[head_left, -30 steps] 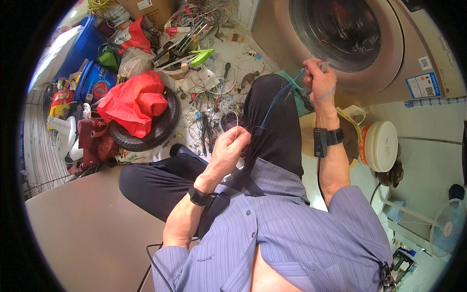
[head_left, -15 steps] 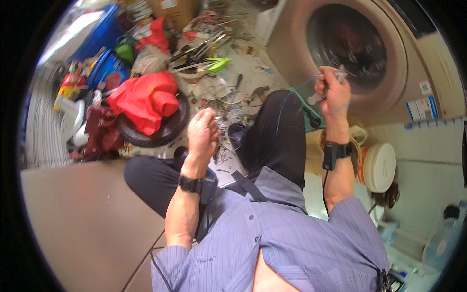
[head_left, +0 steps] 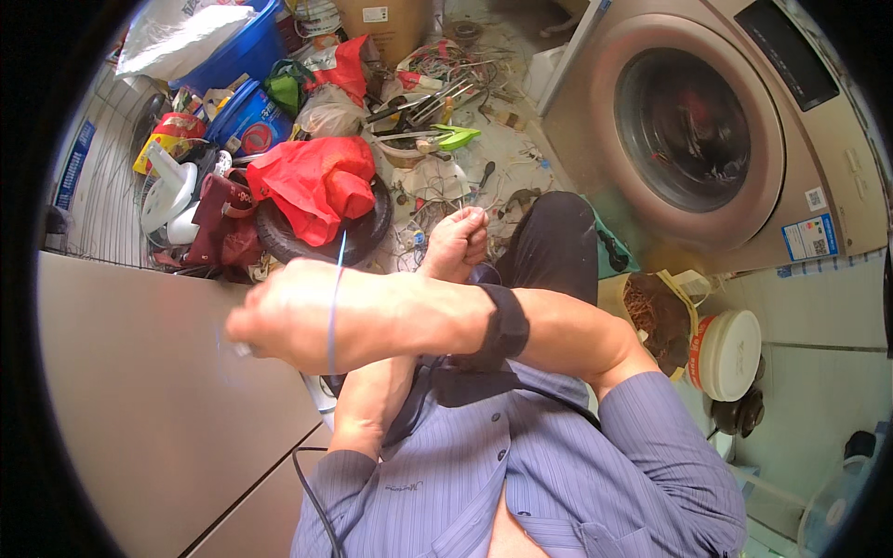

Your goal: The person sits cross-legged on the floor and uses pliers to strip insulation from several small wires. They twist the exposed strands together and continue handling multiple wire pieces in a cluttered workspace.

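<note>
I have the right hand (head_left: 302, 316) swung across the body to the left, its forearm over the left one. Its fingers are curled with little gap between them, and a small pale-grey piece (head_left: 244, 351) shows at their tips; motion blur keeps me from telling its shape. A thin light-blue strand (head_left: 332, 325) crosses the back of that hand, behind the knuckles, and its upper end stands off toward the far side. A faint bluish smear shows below those fingertips, too blurred for me to identify.

The left hand (head_left: 454, 244) sits farther out, to the right of the other hand's fingers, in a closed curl with the thumb side uppermost. I can't tell whether anything is inside it.

Left of the left fingers I see a bright red crumpled bag (head_left: 312, 186) lying on a black rubber tyre (head_left: 374, 219). Just beyond the same fingertips, tangled wires and scraps litter the white floor (head_left: 521, 149). Immediately to their right rises a black-trousered knee (head_left: 555, 237), with a teal fabric piece (head_left: 609, 246) past it. Farther right of them stands a rose-beige washing machine (head_left: 595, 177) with a round dark door. Under the right fingers, a smooth beige panel (head_left: 158, 400) spreads out.
</note>
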`<state>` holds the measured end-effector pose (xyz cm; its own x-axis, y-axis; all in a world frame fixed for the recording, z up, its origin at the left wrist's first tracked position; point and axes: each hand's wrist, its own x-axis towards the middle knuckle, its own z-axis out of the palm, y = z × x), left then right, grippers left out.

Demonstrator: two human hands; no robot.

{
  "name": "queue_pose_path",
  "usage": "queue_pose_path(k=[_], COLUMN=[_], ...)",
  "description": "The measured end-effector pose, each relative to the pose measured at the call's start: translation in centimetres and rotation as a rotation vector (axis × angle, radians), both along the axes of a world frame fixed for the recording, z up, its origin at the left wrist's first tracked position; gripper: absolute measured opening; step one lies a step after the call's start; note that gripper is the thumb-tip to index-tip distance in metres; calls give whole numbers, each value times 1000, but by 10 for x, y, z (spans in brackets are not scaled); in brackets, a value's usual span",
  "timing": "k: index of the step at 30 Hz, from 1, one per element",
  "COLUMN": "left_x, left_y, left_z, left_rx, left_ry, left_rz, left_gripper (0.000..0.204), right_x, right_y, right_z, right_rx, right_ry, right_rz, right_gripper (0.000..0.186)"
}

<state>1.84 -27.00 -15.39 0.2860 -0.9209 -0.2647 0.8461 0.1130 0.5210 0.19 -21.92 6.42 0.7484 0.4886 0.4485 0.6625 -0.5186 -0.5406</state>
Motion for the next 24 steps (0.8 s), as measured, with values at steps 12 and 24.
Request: queue_pose_path(k=[12,24], left_x=[7,-10], left_y=[-14,3], left_z=[-6,-4], left_rx=[64,104], left_ry=[56,54], left_rz=[-106,-2], left_gripper=[18,20], right_x=[-10,24], right_y=[-41,-92], right_z=[-27,-33], right_rx=[-591,-767], right_ry=[53,356], right_rz=[-267,-264], right_gripper=[10,16])
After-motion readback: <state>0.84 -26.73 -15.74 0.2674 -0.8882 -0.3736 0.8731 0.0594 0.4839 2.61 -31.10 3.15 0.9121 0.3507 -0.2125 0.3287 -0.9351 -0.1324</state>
